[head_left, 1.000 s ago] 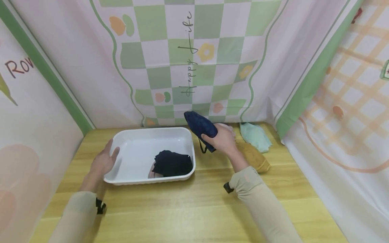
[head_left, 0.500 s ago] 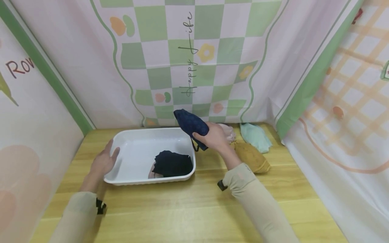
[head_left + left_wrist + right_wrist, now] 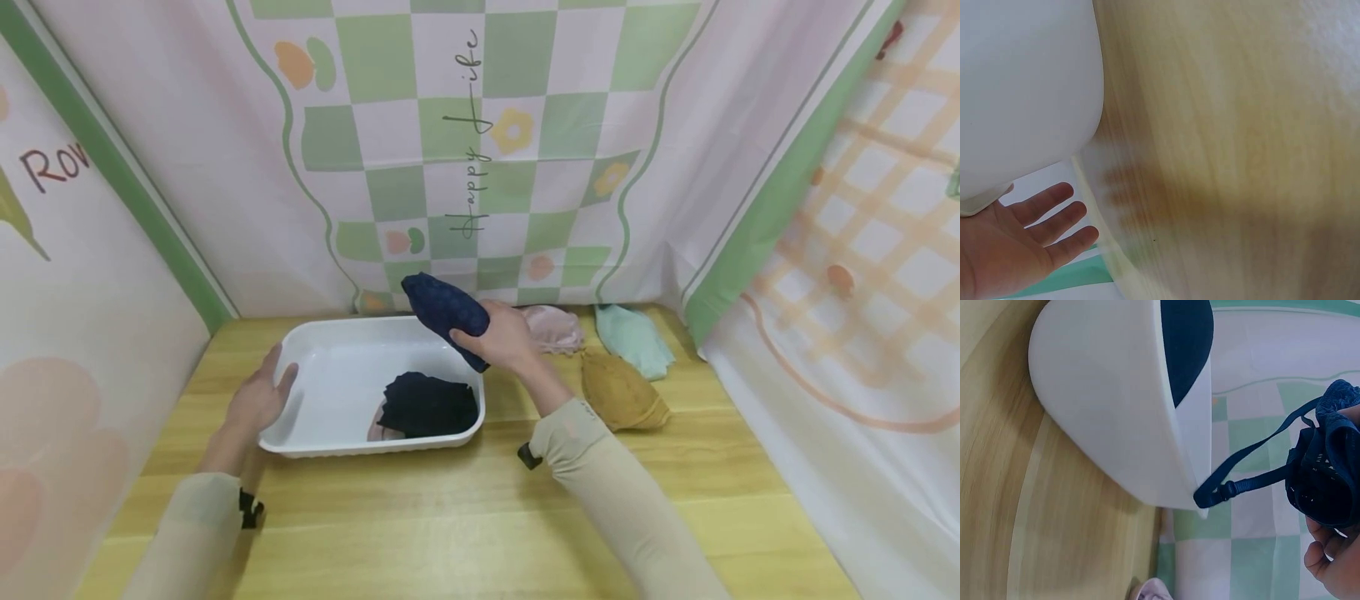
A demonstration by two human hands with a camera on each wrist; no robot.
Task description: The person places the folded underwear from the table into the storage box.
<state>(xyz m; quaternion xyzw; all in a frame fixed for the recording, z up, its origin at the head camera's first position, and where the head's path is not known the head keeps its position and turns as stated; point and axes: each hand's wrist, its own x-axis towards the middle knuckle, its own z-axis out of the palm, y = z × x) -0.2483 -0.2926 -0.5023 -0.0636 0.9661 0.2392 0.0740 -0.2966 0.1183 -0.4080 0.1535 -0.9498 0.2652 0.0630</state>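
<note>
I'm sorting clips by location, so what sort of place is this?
Probably a small tabletop work booth, though the wider room isn't in view: a wood-grain table, printed cloth hangings on three sides, and a white tray holding black fabric.

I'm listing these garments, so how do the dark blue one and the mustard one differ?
The dark blue garment is navy; the mustard garment is yellow-brown. The dark blue garment is gripped aloft in the right hand, while the mustard garment lies on the table, ungripped. Both are fabric.
</note>
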